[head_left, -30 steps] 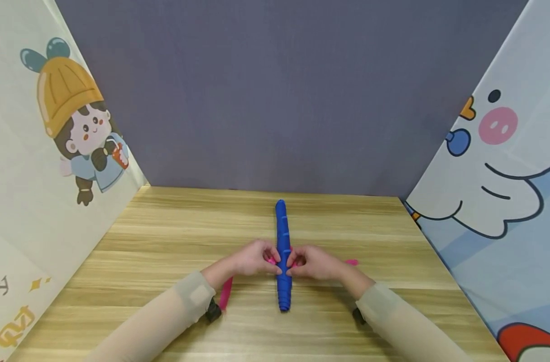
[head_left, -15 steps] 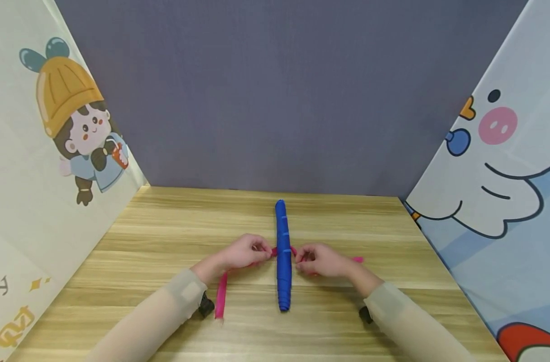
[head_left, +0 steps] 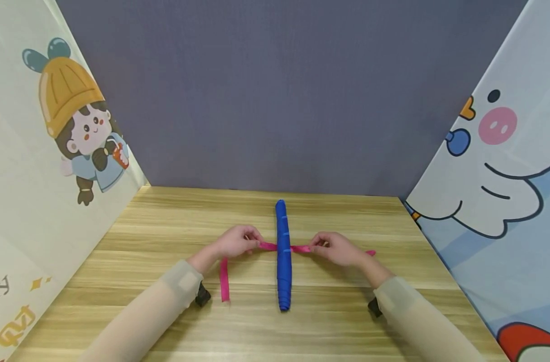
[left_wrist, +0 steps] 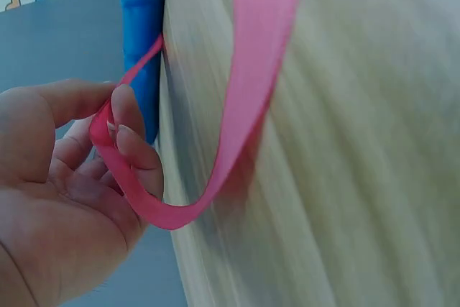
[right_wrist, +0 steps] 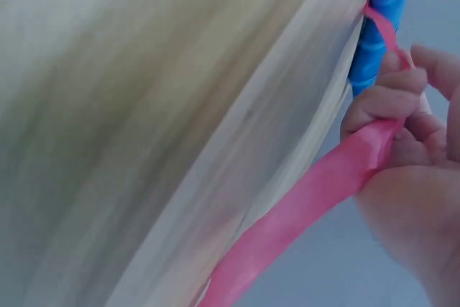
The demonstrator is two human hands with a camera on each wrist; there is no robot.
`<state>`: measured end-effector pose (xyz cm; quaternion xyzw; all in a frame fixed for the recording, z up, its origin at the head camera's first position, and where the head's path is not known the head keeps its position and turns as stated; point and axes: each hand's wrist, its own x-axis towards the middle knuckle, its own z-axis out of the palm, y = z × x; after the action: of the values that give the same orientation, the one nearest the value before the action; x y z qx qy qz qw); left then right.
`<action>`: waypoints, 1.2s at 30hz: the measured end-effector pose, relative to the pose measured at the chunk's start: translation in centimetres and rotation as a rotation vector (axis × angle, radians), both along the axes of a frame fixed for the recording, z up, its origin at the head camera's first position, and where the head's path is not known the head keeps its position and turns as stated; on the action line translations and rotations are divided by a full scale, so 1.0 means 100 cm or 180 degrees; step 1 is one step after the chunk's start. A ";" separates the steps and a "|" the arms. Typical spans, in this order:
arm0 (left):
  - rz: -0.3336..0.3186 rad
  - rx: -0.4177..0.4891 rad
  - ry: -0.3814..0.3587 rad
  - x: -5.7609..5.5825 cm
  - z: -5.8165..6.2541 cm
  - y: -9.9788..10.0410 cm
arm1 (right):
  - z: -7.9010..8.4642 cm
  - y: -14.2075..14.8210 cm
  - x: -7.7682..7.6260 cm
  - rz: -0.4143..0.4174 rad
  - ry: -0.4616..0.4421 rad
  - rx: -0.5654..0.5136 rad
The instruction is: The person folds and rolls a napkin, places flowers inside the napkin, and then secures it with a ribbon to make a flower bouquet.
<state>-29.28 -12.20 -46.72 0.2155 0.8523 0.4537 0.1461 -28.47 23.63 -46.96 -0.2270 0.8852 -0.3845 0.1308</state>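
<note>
A long blue roll (head_left: 283, 276), tapered and spiral-wrapped, lies lengthwise on the table. From beneath its middle a pink ribbon (head_left: 269, 246) comes out on both sides. My left hand (head_left: 236, 241) pinches the ribbon to the left of the roll, between thumb and fingertips; the loose tail loops down toward the table in the left wrist view. On the other side my right hand (head_left: 335, 248) pinches the ribbon too, its tail running back past the wrist. Both ribbon stretches between roll and hands look fairly straight. The part under the roll is hidden.
The wood-grain table (head_left: 175, 211) meets a dark grey panel (head_left: 275, 100) at its back edge. Cartoon-printed white sheets (head_left: 25, 166) stand along the left and right sides. A black wrist device (head_left: 203, 294) sits under the left sleeve cuff.
Both hands have moved apart from the roll and slightly away from me, drawing the ribbon outward to either side. The blue roll has stayed in place.
</note>
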 end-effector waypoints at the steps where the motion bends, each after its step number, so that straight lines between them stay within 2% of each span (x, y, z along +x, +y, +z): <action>1: 0.0002 0.0007 0.0011 -0.001 0.000 -0.001 | 0.000 0.002 -0.002 -0.0042 -0.0022 0.0000; 7: 0.0029 0.0003 0.0006 -0.008 -0.001 -0.006 | -0.002 0.011 -0.011 -0.0176 -0.0070 0.0047; 13: 0.0066 -0.0089 0.0041 -0.012 -0.007 -0.012 | -0.002 0.015 -0.015 -0.0172 -0.0024 0.0107; 19: 0.0120 -0.0116 0.0026 -0.014 -0.010 -0.015 | -0.005 0.019 -0.018 -0.0186 -0.0023 0.0103; 27: 0.0181 -0.0101 0.0005 -0.014 -0.009 -0.023 | -0.006 0.021 -0.018 -0.0239 -0.0068 0.0115; 31: 0.0132 -0.0080 -0.0018 -0.015 -0.007 -0.029 | -0.005 0.021 -0.016 -0.0261 -0.0093 0.0129; 36: -0.0070 -0.0128 -0.0069 -0.017 -0.003 -0.036 | -0.005 0.022 -0.016 -0.0221 -0.0087 0.0115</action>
<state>-30.94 -15.80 -47.03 0.2169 0.8571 0.4372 0.1646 -30.03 25.84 -47.45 -0.1884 0.8974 -0.3759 0.1335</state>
